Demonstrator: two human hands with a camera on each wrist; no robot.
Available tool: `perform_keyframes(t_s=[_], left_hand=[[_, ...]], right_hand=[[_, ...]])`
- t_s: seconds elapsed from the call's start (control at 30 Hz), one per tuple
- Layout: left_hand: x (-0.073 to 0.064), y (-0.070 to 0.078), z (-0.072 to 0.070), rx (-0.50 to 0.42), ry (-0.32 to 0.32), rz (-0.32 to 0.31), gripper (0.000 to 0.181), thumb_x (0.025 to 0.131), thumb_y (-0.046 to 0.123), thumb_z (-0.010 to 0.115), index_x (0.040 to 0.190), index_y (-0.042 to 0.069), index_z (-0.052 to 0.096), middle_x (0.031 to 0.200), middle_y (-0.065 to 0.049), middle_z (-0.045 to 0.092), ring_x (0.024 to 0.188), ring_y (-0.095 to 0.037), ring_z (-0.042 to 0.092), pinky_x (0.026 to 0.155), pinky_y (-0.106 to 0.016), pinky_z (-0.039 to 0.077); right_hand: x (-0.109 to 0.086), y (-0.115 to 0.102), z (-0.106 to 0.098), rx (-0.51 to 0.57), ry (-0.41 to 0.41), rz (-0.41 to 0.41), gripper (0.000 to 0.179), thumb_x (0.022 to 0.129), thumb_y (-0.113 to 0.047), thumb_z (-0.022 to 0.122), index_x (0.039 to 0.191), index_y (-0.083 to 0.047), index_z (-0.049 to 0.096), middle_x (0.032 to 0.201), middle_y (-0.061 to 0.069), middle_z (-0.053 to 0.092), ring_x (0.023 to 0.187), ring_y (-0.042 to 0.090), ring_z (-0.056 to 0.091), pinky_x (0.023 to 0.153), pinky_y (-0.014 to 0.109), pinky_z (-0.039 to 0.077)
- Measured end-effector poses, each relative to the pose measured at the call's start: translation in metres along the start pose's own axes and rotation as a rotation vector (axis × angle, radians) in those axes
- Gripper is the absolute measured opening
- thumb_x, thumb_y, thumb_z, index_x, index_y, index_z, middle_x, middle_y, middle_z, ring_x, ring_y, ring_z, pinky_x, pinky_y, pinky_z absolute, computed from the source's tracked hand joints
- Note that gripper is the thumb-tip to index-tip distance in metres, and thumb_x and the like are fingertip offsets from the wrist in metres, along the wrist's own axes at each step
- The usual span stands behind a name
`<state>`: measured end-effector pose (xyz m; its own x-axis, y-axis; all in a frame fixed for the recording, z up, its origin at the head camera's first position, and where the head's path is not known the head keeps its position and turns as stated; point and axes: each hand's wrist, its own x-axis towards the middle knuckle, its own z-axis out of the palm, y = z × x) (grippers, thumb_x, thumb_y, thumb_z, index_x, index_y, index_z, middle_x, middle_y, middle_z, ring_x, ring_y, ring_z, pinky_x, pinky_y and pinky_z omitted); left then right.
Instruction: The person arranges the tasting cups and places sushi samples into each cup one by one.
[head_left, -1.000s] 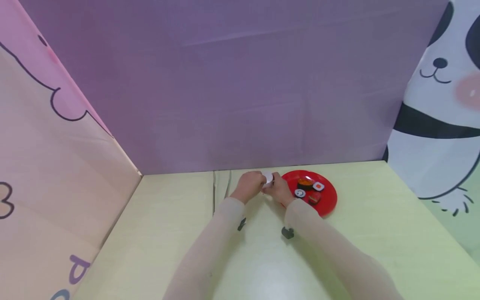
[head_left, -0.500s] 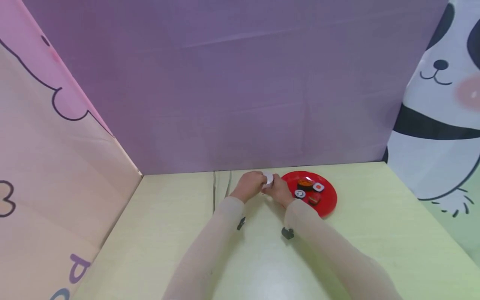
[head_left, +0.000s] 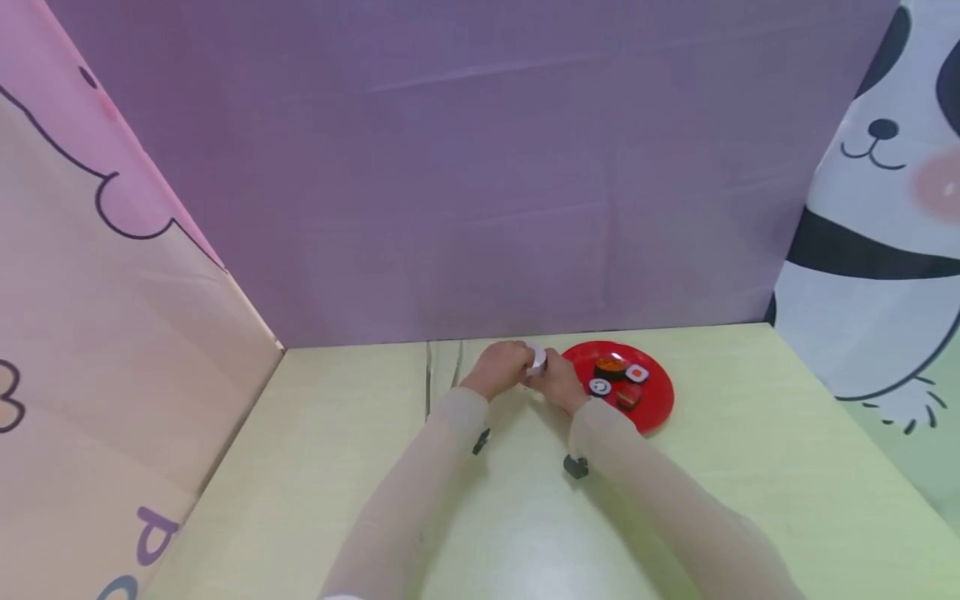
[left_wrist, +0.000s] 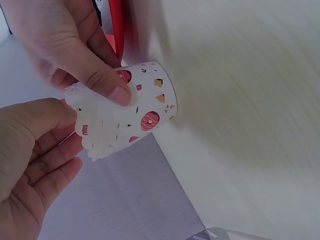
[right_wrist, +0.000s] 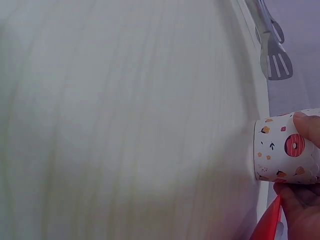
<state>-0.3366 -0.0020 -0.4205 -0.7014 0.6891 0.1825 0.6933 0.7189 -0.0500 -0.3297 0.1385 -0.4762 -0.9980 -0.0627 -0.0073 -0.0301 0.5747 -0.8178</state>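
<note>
A white paper baking cup (left_wrist: 155, 95), printed with doughnuts and small flowers and scalloped at its rim, lies tilted between my two hands near the back of the table. My right hand (head_left: 558, 382) grips its side, the thumb pressed on the printed wall in the left wrist view. With its fingertips right at the scalloped rim, my left hand (head_left: 497, 371) pinches the cup's edge; part of that contact is hidden behind the rim. The cup's base faces down toward the tabletop (left_wrist: 240, 100). In the right wrist view the left hand is out of sight.
Right beside my right hand stands a red plate (head_left: 662, 404) bearing several toy sushi pieces (head_left: 611, 369). A slotted turner (right_wrist: 276, 60) and another utensil lie to the left of the cup, by the back edge. A purple backdrop (head_left: 480, 208) rises behind the table.
Both hands keep almost the same place. The baking cup turns slightly between the fingers, so its round end looks narrower and more of its side shows.
</note>
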Motion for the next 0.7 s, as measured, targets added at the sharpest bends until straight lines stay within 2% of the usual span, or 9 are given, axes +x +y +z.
perform_keyframes(t_s=[0.47,0.7], left_hand=[[-0.005,-0.005,-0.017,-0.035,0.069,0.054,0.007,0.086,0.008,0.066,0.093,0.007,0.068,0.087,-0.003,0.066,0.074,-0.016,0.062,0.067,-0.025,0.051],[-0.009,-0.005,-0.029,-0.067,0.089,0.022,0.009,0.088,0.006,0.063,0.096,0.006,0.067,0.090,-0.005,0.068,0.078,-0.018,0.064,0.071,-0.025,0.052]], right_hand=[[0.001,-0.004,0.000,-0.038,0.008,0.021,0.056,0.084,-0.016,0.071,0.127,0.004,0.041,0.126,0.021,0.054,0.110,0.033,0.051,0.101,0.046,0.041],[0.001,-0.001,0.002,-0.008,-0.016,0.037,0.056,0.085,-0.016,0.070,0.129,0.001,0.041,0.126,0.018,0.053,0.111,0.031,0.051,0.101,0.046,0.040]])
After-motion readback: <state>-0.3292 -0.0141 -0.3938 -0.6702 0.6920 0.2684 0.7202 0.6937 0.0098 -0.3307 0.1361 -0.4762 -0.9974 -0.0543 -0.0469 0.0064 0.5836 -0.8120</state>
